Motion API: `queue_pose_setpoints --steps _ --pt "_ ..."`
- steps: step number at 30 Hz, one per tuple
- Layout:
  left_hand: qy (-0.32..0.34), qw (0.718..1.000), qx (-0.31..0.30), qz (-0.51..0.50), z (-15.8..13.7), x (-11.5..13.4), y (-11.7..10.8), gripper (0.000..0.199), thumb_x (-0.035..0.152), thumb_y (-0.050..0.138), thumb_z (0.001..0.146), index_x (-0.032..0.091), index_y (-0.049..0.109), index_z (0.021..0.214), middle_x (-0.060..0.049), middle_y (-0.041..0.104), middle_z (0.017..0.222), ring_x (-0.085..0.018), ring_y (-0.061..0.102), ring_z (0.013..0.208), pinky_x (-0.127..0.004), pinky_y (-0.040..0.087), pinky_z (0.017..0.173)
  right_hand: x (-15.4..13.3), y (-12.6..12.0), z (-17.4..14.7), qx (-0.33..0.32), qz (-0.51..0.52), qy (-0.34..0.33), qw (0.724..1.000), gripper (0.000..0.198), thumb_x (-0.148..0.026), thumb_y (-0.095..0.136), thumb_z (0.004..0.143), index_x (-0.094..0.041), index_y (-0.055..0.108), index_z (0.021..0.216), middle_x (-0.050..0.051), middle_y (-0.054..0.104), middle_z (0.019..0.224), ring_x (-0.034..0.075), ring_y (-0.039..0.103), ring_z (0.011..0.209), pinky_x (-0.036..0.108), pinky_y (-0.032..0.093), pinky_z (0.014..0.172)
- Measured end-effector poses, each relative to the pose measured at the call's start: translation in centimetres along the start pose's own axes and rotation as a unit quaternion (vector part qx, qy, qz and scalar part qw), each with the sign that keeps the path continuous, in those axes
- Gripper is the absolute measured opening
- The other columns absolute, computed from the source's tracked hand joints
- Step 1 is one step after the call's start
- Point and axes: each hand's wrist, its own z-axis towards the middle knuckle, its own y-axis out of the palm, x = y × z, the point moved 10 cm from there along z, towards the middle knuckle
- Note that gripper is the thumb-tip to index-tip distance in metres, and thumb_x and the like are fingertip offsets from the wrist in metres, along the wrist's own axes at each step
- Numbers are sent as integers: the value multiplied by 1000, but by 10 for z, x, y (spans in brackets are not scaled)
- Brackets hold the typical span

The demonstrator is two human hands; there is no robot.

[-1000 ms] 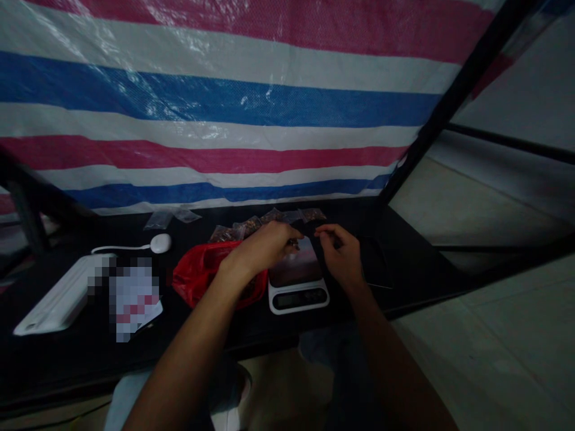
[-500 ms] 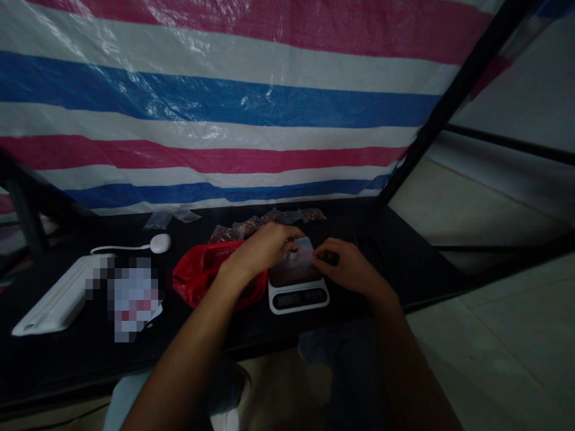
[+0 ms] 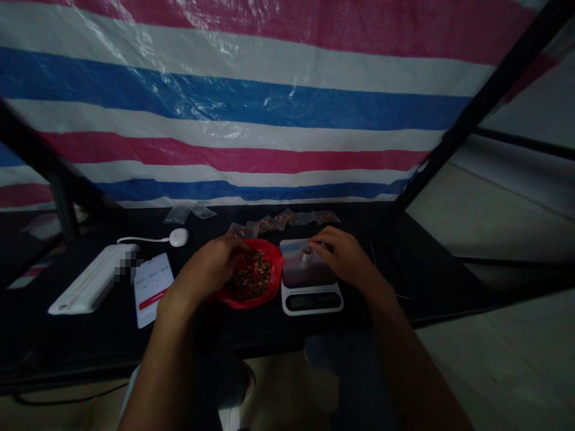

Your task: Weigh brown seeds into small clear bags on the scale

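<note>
On the left, my left hand (image 3: 214, 266) has its fingers curled over the near-left rim of a red plastic bag (image 3: 277, 263), closed on the plastic. Loose brown pieces like seeds or nuts (image 3: 251, 276) fill the open bag. My right hand (image 3: 344, 254) is over a white kitchen scale (image 3: 312, 299), thumb and fingers pinched at the edge of a small pale cup (image 3: 306, 254). That cup is at the scale's metal plate (image 3: 309, 275); a few dark bits seem to be inside. The scale's display is too dark to read.
Several small clear bags of brown pieces (image 3: 266, 224) lie behind the red bag. Flat clear bags (image 3: 177, 214), a white round device with a cable (image 3: 178, 237), a phone showing a timer (image 3: 153, 287) and a white case (image 3: 90, 284) lie leftward. A striped tarp (image 3: 251, 108) hangs behind.
My left hand has moved left from above the scale to the red bag, whose contents now show. My right hand is now at the small cup. The view has shifted slightly left.
</note>
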Motion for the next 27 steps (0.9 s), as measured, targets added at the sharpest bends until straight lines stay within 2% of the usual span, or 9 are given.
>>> queue_pose_setpoints --steps 2,4,8,10,12,17,22,25,27 --pt "8 999 44 18 -2 -2 -9 33 21 47 97 18 75 113 -13 74 120 -27 71 108 -36 53 96 -22 8 10 0 -2 -27 1000 19 -16 60 100 -15 79 103 10 76 102 20 70 96 33 51 90" --pt "15 998 48 25 -2 -2 -8 34 19 45 97 17 76 110 -14 74 118 -27 71 107 -36 53 96 -50 24 18 -27 4 -62 998 22 -16 57 102 -15 78 108 10 77 107 19 70 99 32 51 92" --pt "48 998 -30 -36 -3 6 21 29 13 54 89 19 76 106 -12 76 114 -25 72 104 -32 53 93 -97 89 26 -231 -63 -90 967 23 -10 58 97 -15 78 107 10 79 109 20 72 101 29 51 89" --pt "48 995 -57 -65 -5 8 35 28 16 66 82 18 75 108 -12 76 117 -26 72 106 -32 54 91 -100 115 27 -311 -117 -65 941 20 -12 66 90 -12 78 106 14 79 108 23 74 98 29 53 81" --pt "30 994 -71 -81 -6 3 44 34 19 76 75 17 75 109 -12 76 120 -27 72 106 -31 55 90 -98 131 28 -347 -150 -47 925 21 -17 74 84 -9 79 103 17 79 105 27 75 95 30 53 75" --pt "-1 990 -110 -87 -3 -17 56 24 12 67 82 20 78 102 -8 81 106 -22 76 94 -28 54 80 -92 142 32 -345 -180 -45 920 23 -13 67 88 -9 78 108 19 78 113 27 74 103 28 53 79" --pt "-16 994 -88 -69 -3 -25 49 31 5 64 81 22 80 102 -6 82 106 -22 76 98 -28 52 84 -90 139 37 -330 -168 -34 928 32 -3 51 94 -14 80 104 15 79 105 21 74 96 27 49 76" --pt "-12 995 -77 -68 -4 -22 43 29 7 63 84 23 81 100 -6 82 105 -22 76 97 -29 52 83 -91 132 39 -320 -135 -42 937 28 -2 56 92 -14 80 99 13 79 96 20 73 87 26 45 71" --pt "0 994 -72 -77 -4 -20 40 26 9 63 85 24 81 98 -4 82 105 -22 76 97 -29 53 85 -92 116 41 -294 -88 -58 950 24 -4 61 90 -16 81 96 10 80 93 18 72 84 26 43 71"
